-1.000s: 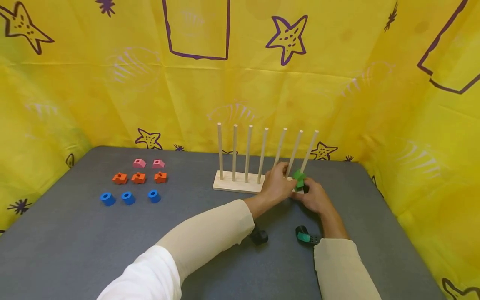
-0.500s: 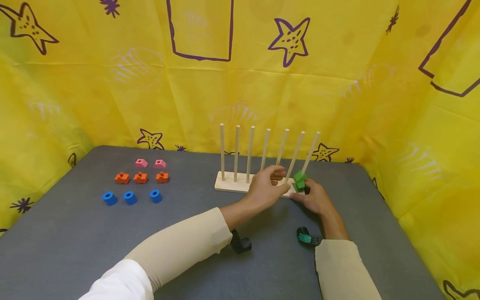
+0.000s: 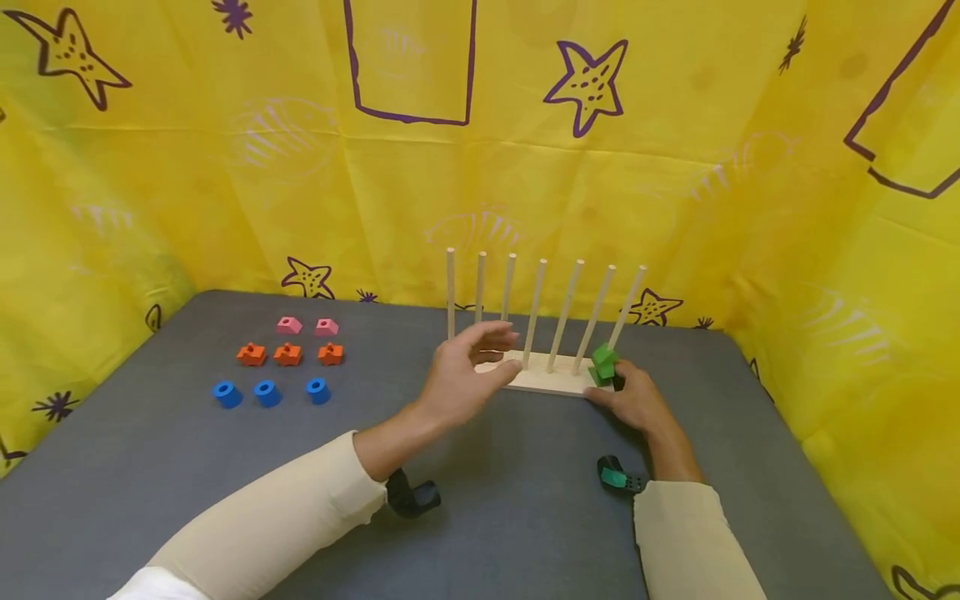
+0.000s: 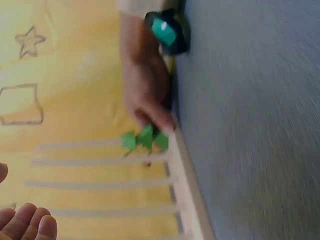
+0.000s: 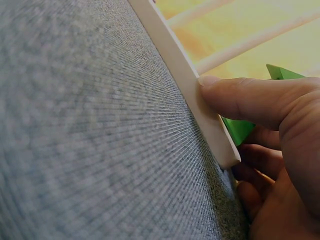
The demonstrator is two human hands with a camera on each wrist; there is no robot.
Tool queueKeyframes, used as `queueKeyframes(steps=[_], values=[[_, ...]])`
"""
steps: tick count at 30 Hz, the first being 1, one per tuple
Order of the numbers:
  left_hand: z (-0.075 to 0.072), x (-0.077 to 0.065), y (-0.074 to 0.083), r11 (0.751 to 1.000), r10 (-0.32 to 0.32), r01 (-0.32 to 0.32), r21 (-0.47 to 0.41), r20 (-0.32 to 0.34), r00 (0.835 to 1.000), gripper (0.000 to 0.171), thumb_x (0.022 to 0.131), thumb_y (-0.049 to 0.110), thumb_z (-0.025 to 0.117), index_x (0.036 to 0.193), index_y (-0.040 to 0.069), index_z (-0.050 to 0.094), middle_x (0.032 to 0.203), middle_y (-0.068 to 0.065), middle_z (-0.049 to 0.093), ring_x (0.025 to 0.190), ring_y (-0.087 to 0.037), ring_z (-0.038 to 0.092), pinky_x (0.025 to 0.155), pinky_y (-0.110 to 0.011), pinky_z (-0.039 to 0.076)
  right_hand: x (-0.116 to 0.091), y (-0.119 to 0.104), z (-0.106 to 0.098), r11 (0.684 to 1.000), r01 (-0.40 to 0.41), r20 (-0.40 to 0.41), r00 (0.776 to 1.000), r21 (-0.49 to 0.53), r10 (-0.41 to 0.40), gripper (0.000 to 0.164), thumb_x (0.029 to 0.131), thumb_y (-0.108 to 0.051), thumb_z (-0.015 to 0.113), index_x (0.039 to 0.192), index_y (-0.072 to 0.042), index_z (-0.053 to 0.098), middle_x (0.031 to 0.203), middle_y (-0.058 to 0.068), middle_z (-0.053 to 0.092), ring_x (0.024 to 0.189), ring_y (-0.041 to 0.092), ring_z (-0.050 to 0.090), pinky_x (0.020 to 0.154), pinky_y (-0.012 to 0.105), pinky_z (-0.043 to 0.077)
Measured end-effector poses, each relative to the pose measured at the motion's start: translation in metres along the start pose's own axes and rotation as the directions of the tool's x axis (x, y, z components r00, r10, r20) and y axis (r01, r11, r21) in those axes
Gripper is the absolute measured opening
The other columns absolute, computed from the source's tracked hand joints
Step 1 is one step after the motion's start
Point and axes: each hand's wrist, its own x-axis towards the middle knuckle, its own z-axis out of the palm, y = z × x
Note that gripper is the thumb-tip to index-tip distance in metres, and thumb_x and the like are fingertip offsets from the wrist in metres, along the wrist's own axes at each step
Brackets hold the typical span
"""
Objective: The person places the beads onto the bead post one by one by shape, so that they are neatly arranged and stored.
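Peg rack (image 3: pixel 551 381) stands upright on the grey table (image 3: pixel 525 533), and from my remote station I see the right hand (image 3: pixel 637 400) grasping its end, thumb on the front edge, presumably to steady it. Green blocks (image 3: pixel 603 362) sit low on the end peg (image 3: pixel 628 304), threaded so they stack; perhaps three, though the left wrist view is blurred. The left hand (image 3: pixel 465 379), fingers loose and released, hangs near the rack's left part. Blue cylinders (image 3: pixel 268 400), orange pieces (image 3: pixel 287 357) and pink pieces (image 3: pixel 289 327) lie well apart, likely sorted by colour.
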Motion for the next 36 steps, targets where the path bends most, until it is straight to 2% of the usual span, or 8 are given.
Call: queueKeyframes(steps=[6,11,19,24,28,36], values=[[-0.048,-0.012,0.004,0.999,0.032,-0.030,0.019,-0.089,0.996,0.041,0.085,-0.004,0.070,0.124,-0.008,0.056,0.115,-0.019,0.064,0.107,-0.031,0.060,0.090,-0.040,0.049,0.000,-0.003,-0.001,1.000,-0.012,0.006,1.000,-0.016,0.012,0.049,0.085,-0.031,0.075,0.112,0.006,0.057,0.130,0.029,0.048,0.110,0.042,0.048,0.095,0.057,0.037],[-0.081,-0.024,0.004,0.998,0.018,-0.007,0.063,-0.166,0.986,0.040,0.085,-0.004,0.070,0.124,-0.004,0.058,0.115,-0.016,0.064,0.106,-0.028,0.060,0.092,-0.035,0.048,-0.001,-0.003,-0.001,1.000,-0.020,0.001,1.000,0.011,0.020,0.050,0.085,-0.030,0.074,0.116,0.005,0.057,0.131,0.029,0.048,0.111,0.042,0.047,0.097,0.058,0.035],[-0.115,-0.042,-0.001,0.990,0.005,0.030,0.136,-0.246,0.969,0.037,0.087,-0.005,0.069,0.123,-0.004,0.058,0.114,-0.014,0.065,0.101,-0.015,0.061,0.091,-0.031,0.048,0.000,-0.004,-0.002,0.999,-0.031,0.003,1.000,-0.014,0.031,0.049,0.085,-0.031,0.074,0.114,0.004,0.056,0.126,0.027,0.050,0.106,0.040,0.047,0.095,0.058,0.036],[-0.137,-0.051,-0.004,0.985,0.012,0.039,0.167,-0.292,0.956,0.036,0.088,-0.005,0.066,0.123,-0.006,0.058,0.114,-0.018,0.064,0.101,-0.014,0.061,0.087,-0.022,0.048,0.000,-0.007,-0.001,0.999,-0.026,0.003,1.000,-0.024,0.026,0.049,0.085,-0.032,0.075,0.114,0.004,0.056,0.124,0.026,0.051,0.105,0.040,0.047,0.095,0.058,0.037],[-0.157,-0.058,-0.005,0.978,0.016,0.060,0.199,-0.363,0.932,0.035,0.088,-0.006,0.066,0.123,-0.005,0.058,0.113,-0.016,0.065,0.101,-0.013,0.061,0.085,-0.020,0.048,0.000,-0.008,0.000,0.999,-0.025,0.008,1.000,-0.025,0.025,0.051,0.085,-0.032,0.075,0.115,0.005,0.056,0.126,0.027,0.050,0.108,0.041,0.047,0.096,0.058,0.036],[-0.194,-0.071,-0.009,0.964,0.010,0.129,0.233,-0.516,0.857,0.037,0.085,-0.010,0.067,0.121,-0.002,0.062,0.108,-0.007,0.068,0.097,-0.011,0.063,0.081,-0.016,0.049,-0.003,-0.003,0.002,1.000,-0.010,0.002,1.000,-0.028,0.010,0.049,0.085,-0.032,0.075,0.111,0.005,0.057,0.122,0.027,0.053,0.104,0.040,0.049,0.092,0.056,0.038]])
